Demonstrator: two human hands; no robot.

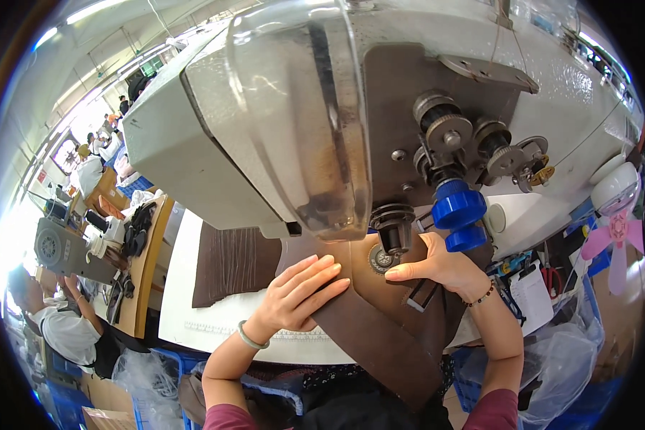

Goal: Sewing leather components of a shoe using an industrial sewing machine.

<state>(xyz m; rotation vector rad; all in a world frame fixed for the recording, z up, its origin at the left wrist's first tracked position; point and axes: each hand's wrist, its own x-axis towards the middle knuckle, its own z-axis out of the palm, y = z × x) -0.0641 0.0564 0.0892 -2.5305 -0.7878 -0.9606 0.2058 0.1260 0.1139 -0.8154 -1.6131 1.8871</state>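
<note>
A large sewing machine head [186, 136] hangs over the work, hiding the needle area. Under it lies brown leather-like material [380, 337], whose long flap droops over the table's front edge. A tan panel [363, 276] bears a dark round badge [384, 259]. My left hand [299, 294] rests flat on the brown material, fingers stretched out together. To the right, my right hand [448, 266] lies on the work with thumb and forefinger apart, the thumb reaching beside the badge. Its other fingers are partly hidden. A small rectangular metal-edged piece [421, 295] sits below that thumb.
Brown material with pale thread lines [229, 261] lies left on the white table [186, 315], near a ruler strip [222, 330]. Blue tension knobs [459, 208] jut above my right hand. Scissors [552, 279] and a pink fan [615, 229] stand right. A person [72, 330] works at left.
</note>
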